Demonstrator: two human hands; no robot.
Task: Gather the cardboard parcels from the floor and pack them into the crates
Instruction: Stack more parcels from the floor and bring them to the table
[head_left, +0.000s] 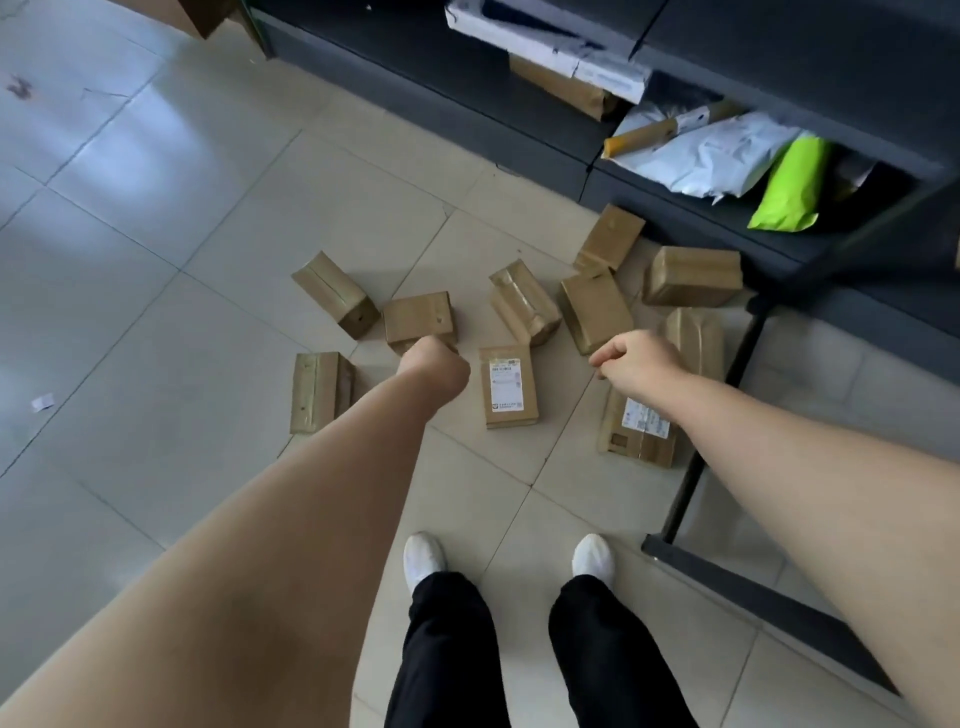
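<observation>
Several brown cardboard parcels lie scattered on the tiled floor ahead of my feet. One with a white label (508, 387) lies between my two hands. Another labelled parcel (639, 428) lies under my right forearm. A plain parcel (420, 318) sits just beyond my left hand (434, 370), which is curled into a fist and holds nothing. My right hand (636, 361) hangs above the floor with its fingers loosely curled and nothing in it, in front of an upright parcel (595, 312). No crate is in view.
A dark shelving unit (545, 119) runs along the top and right, holding white and grey mailer bags (711, 150) and a bright green bag (792, 182). Its black frame leg (711, 431) stands on the floor right of the parcels. My white shoes (423, 558) are below.
</observation>
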